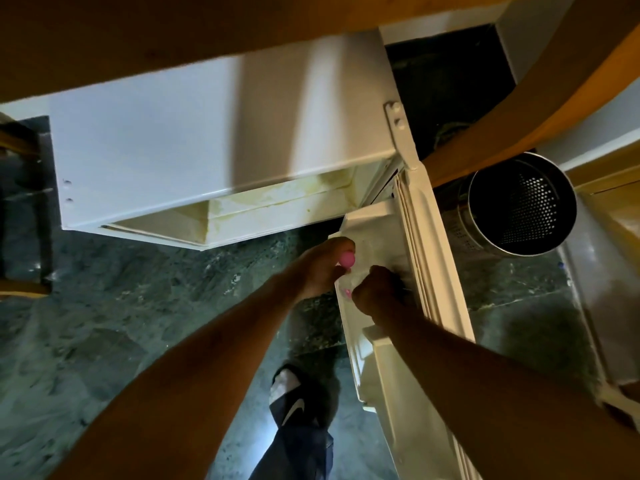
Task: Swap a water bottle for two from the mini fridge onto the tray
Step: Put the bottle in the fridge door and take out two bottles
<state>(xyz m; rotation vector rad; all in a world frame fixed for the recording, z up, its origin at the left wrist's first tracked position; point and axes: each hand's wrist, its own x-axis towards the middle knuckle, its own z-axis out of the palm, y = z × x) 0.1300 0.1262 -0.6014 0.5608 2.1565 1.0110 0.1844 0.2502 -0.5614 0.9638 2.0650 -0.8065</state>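
Observation:
A white mini fridge (166, 143) stands under a wooden tabletop, seen from above, with its door (426, 271) swung open to the right. Both my hands reach into the door's upper shelf (374, 230). My left hand (322, 268) is closed around the top of a water bottle with a pink cap (347, 259). My right hand (381, 292) is closed around a second bottle, of which only a bit of pink cap (347, 292) shows. The bottles' bodies are hidden inside the shelf. No tray is in view.
A perforated steel bin (519, 206) lies beside the open door on the right. The wooden tabletop (173, 32) and its curved edge (554, 98) overhang the fridge. My foot in a black slide (298, 400) stands on the dark stone floor (121, 306).

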